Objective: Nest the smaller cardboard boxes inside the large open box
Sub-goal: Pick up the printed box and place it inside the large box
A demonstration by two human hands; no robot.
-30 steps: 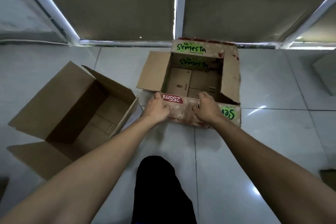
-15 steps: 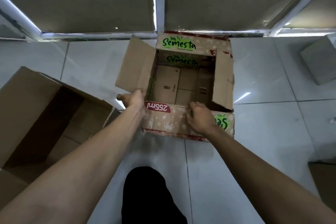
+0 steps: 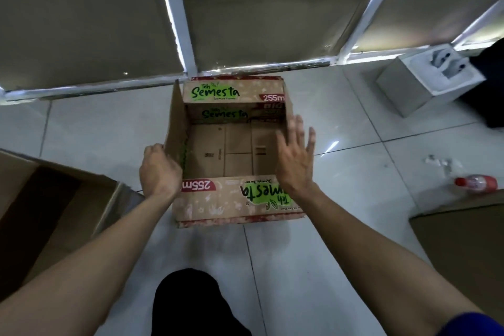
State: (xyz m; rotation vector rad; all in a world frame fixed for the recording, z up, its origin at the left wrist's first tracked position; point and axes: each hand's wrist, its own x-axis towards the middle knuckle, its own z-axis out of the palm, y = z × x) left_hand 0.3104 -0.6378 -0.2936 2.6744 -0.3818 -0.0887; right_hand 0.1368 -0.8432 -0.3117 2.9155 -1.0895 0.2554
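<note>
A printed Teh Semesta cardboard box (image 3: 218,207) stands open and empty on the tiled floor ahead of me. My left hand (image 3: 159,170) grips its left flap, which stands upright. My right hand (image 3: 296,155) is spread flat with fingers apart at the right flap, which is hidden behind it; whether the palm touches the flap I cannot tell. A large plain open cardboard box (image 3: 41,213) lies tipped at the left edge, partly cut off.
A white box-shaped object (image 3: 425,84) sits at the back right near the window frame. A red-capped bottle (image 3: 476,184) lies on the floor at right. Brown cardboard (image 3: 463,248) fills the lower right. My dark knee (image 3: 191,305) is below the printed box.
Both hands left the near flap. The left hand took the left flap and raised it upright; the right hand opened and moved to the right flap. The view shifted right.
</note>
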